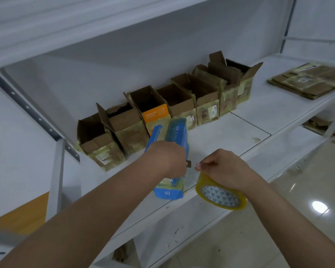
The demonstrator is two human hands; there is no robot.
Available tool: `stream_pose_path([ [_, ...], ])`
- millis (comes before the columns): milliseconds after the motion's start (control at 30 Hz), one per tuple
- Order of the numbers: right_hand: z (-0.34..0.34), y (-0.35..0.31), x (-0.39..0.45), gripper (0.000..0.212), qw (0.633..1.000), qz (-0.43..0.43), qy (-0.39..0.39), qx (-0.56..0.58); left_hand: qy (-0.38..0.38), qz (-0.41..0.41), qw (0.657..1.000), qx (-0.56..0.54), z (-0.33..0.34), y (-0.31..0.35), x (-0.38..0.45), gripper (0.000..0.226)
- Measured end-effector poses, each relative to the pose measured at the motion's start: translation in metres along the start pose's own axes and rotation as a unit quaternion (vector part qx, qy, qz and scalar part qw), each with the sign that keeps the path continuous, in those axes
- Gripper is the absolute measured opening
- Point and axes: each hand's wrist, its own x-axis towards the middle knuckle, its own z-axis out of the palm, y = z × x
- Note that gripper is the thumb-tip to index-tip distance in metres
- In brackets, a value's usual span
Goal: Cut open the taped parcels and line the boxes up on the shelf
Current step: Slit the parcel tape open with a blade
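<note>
While opened boxes [162, 111] line the shelf's [259, 117] back edge, the left hand [167, 157] clasps a blue box [177, 136] near the front edge, light thin card best held by its sides, the right hand [222, 167] pinching a tape roll [220, 196].

This looks like a storeroom or packing room: white metal shelving [240, 130] with opened cardboard boxes [182, 105] in a row, flattened cartons [307, 80] at 2 o'clock, glossy tiled floor [278, 229] at 5 o'clock.
</note>
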Motion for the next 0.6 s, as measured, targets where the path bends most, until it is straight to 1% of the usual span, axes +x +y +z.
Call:
stream_pose_path([
  [67,-0.002,0.002,-0.001,0.030,1.000,0.003,0.012,0.007,-0.004,0.012,1.000,0.005,-0.002,0.000,0.001,0.023],
  [133,-0.004,0.003,-0.001,0.031,1.000,0.006,0.014,0.019,-0.014,0.038,0.998,-0.038,-0.006,-0.009,0.000,0.031],
  [200,-0.004,0.005,0.000,0.032,0.999,0.010,0.006,0.030,-0.023,0.060,0.987,-0.147,-0.008,-0.026,-0.004,0.034],
  [267,-0.003,0.008,0.001,0.034,0.999,0.015,0.001,0.049,-0.002,0.057,0.952,-0.301,-0.005,-0.040,-0.007,0.034],
  [300,-0.002,0.009,0.001,0.035,0.998,0.016,0.000,0.059,0.018,0.043,0.938,-0.344,-0.002,-0.042,-0.007,0.034],
  [333,-0.001,0.011,0.001,0.035,0.998,0.017,-0.002,0.068,0.038,0.025,0.935,-0.352,0.001,-0.041,-0.006,0.033],
  [433,0.003,0.016,0.002,0.033,0.995,0.021,-0.015,0.092,0.103,-0.024,0.949,-0.297,0.014,-0.026,0.003,0.032],
  [500,0.008,0.022,0.003,0.032,0.993,0.032,-0.029,0.110,0.142,-0.038,0.952,-0.268,0.019,-0.019,0.006,0.031],
  [600,0.014,0.035,0.004,0.025,0.988,0.063,-0.046,0.133,0.162,-0.059,0.953,-0.249,0.022,-0.016,0.005,0.020],
])
